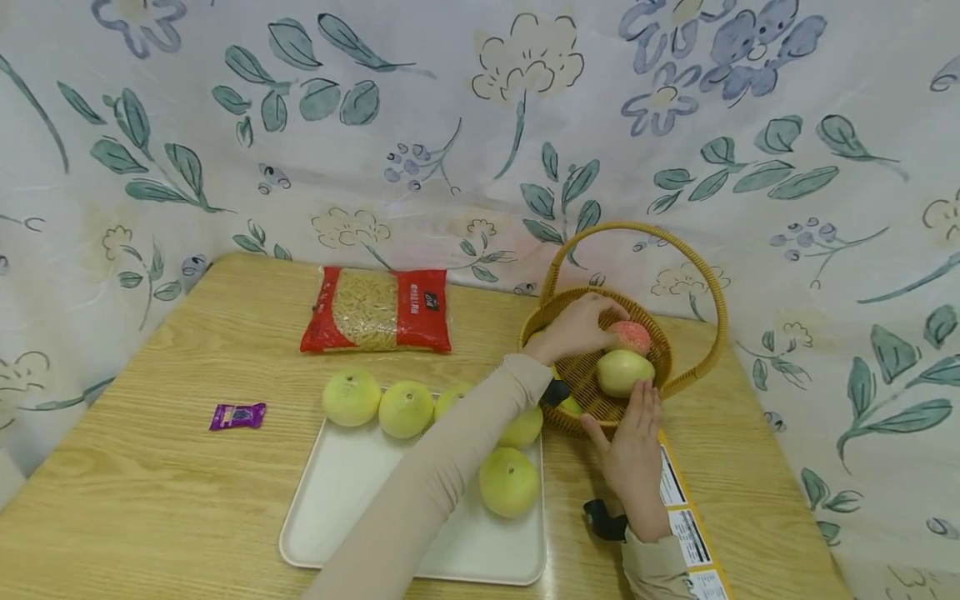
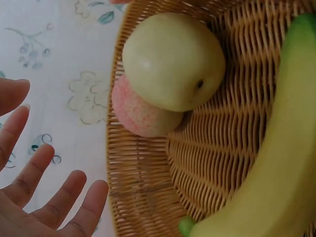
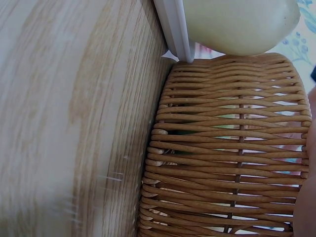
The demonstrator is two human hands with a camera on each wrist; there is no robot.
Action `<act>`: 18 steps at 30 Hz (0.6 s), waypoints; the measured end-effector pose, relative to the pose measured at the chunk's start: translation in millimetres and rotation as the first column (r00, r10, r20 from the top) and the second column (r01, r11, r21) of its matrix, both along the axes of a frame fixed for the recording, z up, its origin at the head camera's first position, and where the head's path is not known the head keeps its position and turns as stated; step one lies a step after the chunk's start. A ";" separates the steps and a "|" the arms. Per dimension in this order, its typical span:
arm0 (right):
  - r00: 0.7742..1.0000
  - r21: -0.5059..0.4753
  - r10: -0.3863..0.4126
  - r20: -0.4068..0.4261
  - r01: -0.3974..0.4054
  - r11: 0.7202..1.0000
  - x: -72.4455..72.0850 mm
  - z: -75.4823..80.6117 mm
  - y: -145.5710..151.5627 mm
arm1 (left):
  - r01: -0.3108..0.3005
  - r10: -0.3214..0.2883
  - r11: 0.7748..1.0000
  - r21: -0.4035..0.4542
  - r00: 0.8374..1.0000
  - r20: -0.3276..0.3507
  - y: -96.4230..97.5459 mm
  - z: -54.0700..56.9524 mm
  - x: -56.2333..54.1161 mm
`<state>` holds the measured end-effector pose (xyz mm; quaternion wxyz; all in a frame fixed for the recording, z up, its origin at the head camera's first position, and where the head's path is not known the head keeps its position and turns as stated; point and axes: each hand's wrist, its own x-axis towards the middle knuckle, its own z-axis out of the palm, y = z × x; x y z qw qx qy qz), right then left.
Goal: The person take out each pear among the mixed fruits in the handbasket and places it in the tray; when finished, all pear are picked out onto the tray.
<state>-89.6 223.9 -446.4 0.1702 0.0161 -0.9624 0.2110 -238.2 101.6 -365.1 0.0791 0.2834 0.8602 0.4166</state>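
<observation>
A wicker basket (image 1: 660,337) with a tall handle stands at the right of the table. Inside lie a pinkish peach (image 1: 632,336), a smooth pale green fruit (image 1: 626,372) and a banana (image 2: 281,163). The left hand (image 1: 581,327) reaches over the basket beside the peach; in the left wrist view its fingers are spread, with nothing between them. At the near rim, the right hand (image 1: 637,462) has its fingers extended, fingertips beside the pale green fruit; whether they touch it is unclear. Only a blurred edge of that hand shows in the right wrist view.
Left of the basket is a white tray (image 1: 352,500) with several round yellow-green fruits (image 1: 509,482) along its far and right sides. Behind it lies a red pasta bag (image 1: 375,309). A small purple packet (image 1: 237,416) lies farther left. A printed strip (image 1: 688,525) runs under the right forearm.
</observation>
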 end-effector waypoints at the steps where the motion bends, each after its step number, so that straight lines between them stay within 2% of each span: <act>1: 1.000 -0.001 0.000 0.006 0.000 1.000 -0.1 0.1 0.0 | 0.004 -0.004 1.000 0.011 1.000 0.018 3.6 -2.2 -1.9; 5: 0.999 0.005 -0.001 0.038 0.001 1.000 -0.2 1.7 -0.2 | 0.020 -0.024 0.999 0.036 0.995 0.097 14.3 -11.5 -5.1; 9: 1.000 0.015 0.000 0.026 0.000 1.000 0.2 3.3 0.8 | 0.033 -0.037 0.999 0.024 0.987 0.159 21.3 -19.9 -4.7; 12: 1.000 0.016 0.007 0.004 -0.007 1.000 0.5 3.7 0.9 | 0.040 -0.041 0.999 0.010 0.983 0.181 24.9 -24.7 -5.3; 18: 0.999 -0.006 0.001 0.040 -0.001 1.000 1.1 2.3 -0.4 | 0.059 -0.061 0.998 0.015 0.975 0.211 31.2 -31.2 -7.0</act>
